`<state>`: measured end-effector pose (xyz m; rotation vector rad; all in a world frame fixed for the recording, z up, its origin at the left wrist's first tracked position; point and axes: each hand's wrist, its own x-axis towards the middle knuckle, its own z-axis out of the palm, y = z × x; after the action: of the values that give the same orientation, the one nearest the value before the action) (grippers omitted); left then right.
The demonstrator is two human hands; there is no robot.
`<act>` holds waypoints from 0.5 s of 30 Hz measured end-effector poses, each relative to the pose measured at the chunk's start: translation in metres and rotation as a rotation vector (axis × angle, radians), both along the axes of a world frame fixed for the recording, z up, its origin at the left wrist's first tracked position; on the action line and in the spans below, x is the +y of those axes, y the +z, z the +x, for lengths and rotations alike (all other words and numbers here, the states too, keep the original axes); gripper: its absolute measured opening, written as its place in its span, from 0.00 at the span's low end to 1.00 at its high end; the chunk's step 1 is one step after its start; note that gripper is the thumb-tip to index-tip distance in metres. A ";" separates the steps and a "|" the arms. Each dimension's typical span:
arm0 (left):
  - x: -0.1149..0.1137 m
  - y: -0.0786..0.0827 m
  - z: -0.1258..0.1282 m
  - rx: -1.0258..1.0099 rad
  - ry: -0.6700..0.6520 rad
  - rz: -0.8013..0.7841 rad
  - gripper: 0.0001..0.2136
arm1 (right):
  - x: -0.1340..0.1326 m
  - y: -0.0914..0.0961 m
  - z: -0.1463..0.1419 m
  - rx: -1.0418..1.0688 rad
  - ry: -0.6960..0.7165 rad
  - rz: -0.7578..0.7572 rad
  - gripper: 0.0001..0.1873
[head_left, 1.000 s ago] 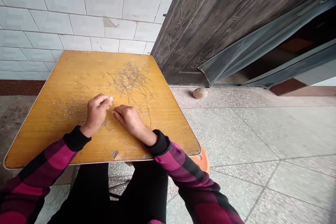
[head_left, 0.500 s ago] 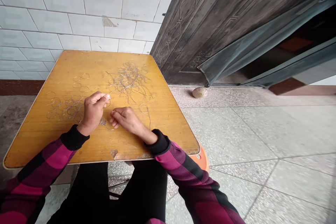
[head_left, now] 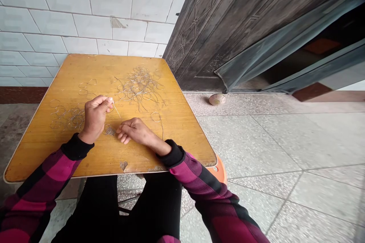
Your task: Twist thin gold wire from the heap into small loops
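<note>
A thin wire (head_left: 116, 111) pokes out from my left fingers (head_left: 109, 100), pinched tight to keep it up off the bench (head_left: 37, 155); my right fingers (head_left: 122, 134) curl loosely, seeming to hold nothing, just beside a small wire tangle (head_left: 108, 130); more wire rings (head_left: 68, 119) lie near.

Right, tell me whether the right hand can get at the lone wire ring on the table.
Likely yes: the right hand lies close to the wire ring, and nothing shows between them to block the way.

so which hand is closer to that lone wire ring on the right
Right: the right hand lies down-left of the wire ring, not touching it; the left hand is farther off left.
</note>
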<state>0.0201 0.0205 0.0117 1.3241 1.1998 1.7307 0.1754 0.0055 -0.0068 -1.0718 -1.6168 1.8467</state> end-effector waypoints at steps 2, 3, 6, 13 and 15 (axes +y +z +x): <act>0.001 0.003 -0.001 -0.006 0.011 -0.016 0.12 | -0.002 0.000 0.001 0.012 0.024 -0.024 0.10; 0.001 0.004 -0.002 -0.008 0.018 -0.026 0.12 | -0.002 0.001 0.001 0.016 0.035 -0.037 0.11; 0.002 0.006 -0.002 -0.034 0.037 -0.045 0.13 | -0.004 0.003 0.000 0.028 0.062 -0.083 0.11; 0.010 0.004 -0.010 -0.119 0.056 -0.050 0.13 | -0.006 0.003 0.004 -0.042 0.183 -0.125 0.14; 0.014 0.005 -0.015 -0.165 0.080 -0.034 0.12 | -0.006 0.007 0.011 -0.134 0.347 -0.121 0.13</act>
<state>0.0051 0.0344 0.0169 1.1041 1.1966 1.8291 0.1866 -0.0008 0.0003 -1.0356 -1.8865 2.1577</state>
